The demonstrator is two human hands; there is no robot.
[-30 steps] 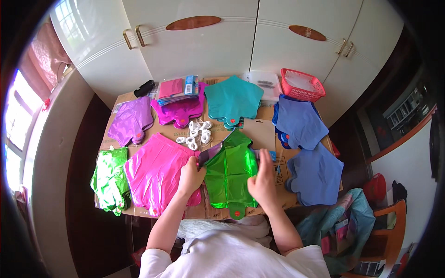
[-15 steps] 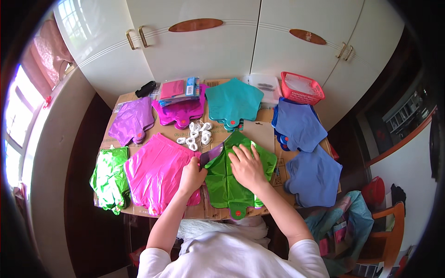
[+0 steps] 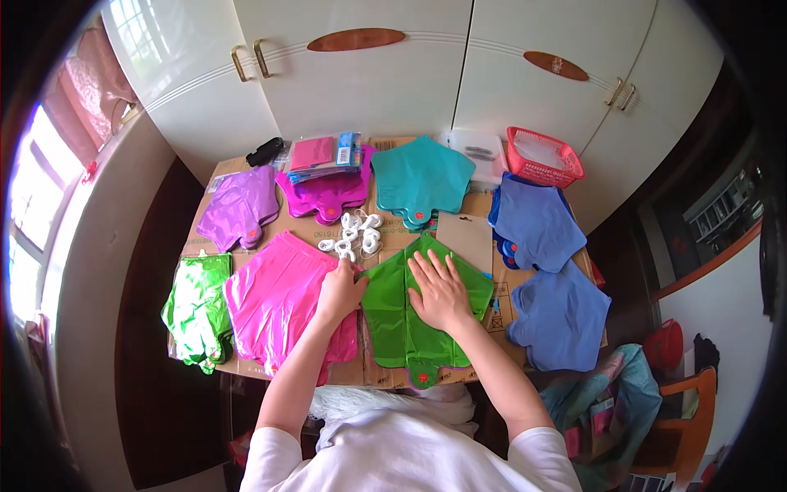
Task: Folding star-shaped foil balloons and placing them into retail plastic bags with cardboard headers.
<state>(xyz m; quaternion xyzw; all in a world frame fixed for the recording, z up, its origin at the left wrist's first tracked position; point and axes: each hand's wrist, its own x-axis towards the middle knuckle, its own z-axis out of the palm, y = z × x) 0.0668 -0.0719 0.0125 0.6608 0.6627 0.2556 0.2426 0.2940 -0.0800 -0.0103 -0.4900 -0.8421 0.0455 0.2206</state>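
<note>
A flat, uninflated green foil balloon lies in front of me, its round-ended neck pointing toward me. My right hand rests palm down on it with the fingers spread. At its left corner, my left hand is closed, the fingertips pinching the edge. A thin purple rim shows beneath the green foil. Left of it is a stack of pink foil balloons, partly under my left forearm. White ribbon coils lie just beyond my left hand.
Around the cardboard-covered table lie a crinkled green stack, a lilac stack, a magenta stack, a teal stack and blue stacks. Flat packets sit on the magenta one. A red basket stands at the far right.
The green balloon's folded left corner now lies flat, and the dark purple patch there is covered. My right hand has flattened out on the foil. The view has shifted slightly.
</note>
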